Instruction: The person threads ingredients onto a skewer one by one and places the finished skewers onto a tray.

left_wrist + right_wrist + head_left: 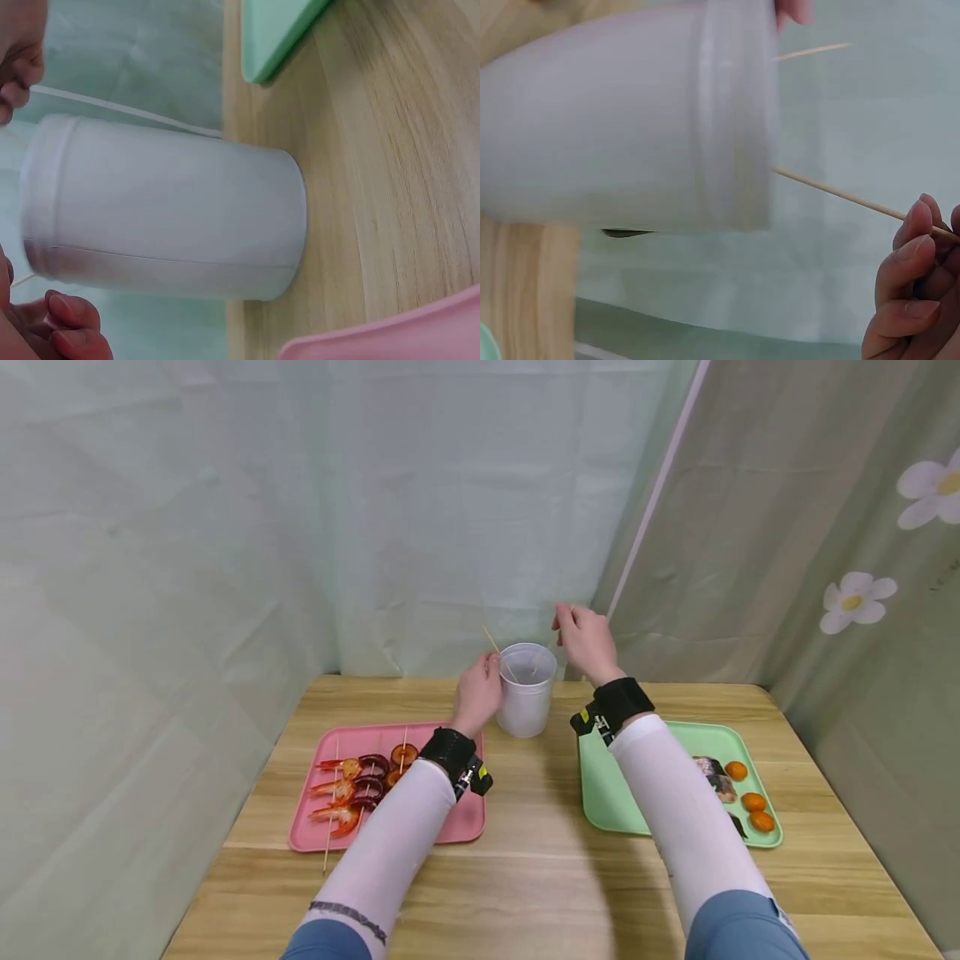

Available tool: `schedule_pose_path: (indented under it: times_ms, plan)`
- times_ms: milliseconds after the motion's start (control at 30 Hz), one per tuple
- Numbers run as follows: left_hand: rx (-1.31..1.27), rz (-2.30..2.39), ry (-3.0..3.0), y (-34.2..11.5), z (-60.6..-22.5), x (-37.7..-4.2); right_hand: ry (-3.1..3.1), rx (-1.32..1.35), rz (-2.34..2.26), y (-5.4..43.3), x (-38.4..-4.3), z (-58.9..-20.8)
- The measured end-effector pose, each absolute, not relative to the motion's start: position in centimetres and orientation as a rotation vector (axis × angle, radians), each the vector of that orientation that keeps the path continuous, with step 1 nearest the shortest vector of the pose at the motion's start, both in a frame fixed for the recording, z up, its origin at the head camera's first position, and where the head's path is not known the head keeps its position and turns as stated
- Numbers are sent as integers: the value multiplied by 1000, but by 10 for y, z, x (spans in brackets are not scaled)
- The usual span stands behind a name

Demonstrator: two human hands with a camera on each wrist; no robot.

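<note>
A tall white cup (pixel 522 708) stands between the two trays at the table's back. My left hand (pixel 478 693) has its fingers curled at the cup's left rim and seems to grip it; the exact contact is partly hidden. A thin wooden skewer (pixel 489 637) leans out of the cup beside these fingers. Above and right of the cup, my right hand (pixel 587 643) pinches another wooden skewer (pixel 840 193) between thumb and fingers. Its lower part reaches behind the cup's rim in the right wrist view. In the left wrist view the cup's side (pixel 172 202) fills the middle.
A pink tray (pixel 465 822) at left bears skewered shrimp (pixel 341 789), dark curled pieces (pixel 371 783) and round brown slices (pixel 405 753). The green tray (pixel 611 793) at right bears orange balls (pixel 753 802) and fish-like pieces (pixel 716 777), partly behind my right forearm. Curtains hang behind the table.
</note>
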State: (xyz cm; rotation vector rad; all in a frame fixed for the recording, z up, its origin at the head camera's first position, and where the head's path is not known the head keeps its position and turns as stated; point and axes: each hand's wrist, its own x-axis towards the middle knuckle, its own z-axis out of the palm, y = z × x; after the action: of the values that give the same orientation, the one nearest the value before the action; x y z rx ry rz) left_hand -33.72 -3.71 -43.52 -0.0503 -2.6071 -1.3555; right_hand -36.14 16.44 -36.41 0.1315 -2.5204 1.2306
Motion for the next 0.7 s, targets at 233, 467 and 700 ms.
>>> schedule_pose_path:
  times_ms: [233,467,700]
  plan:
    - [-155,-1522,-2450,-53,-431,-315,-2105,115,1430,196,-330,-358]
    - [-311,-1452,-2355,-73,-430,-274,-1742,134,1826,212,-287,-374]
    - [-610,-1180,-2385,-76,-441,-230,-1811,94,2155,213,-238,-412]
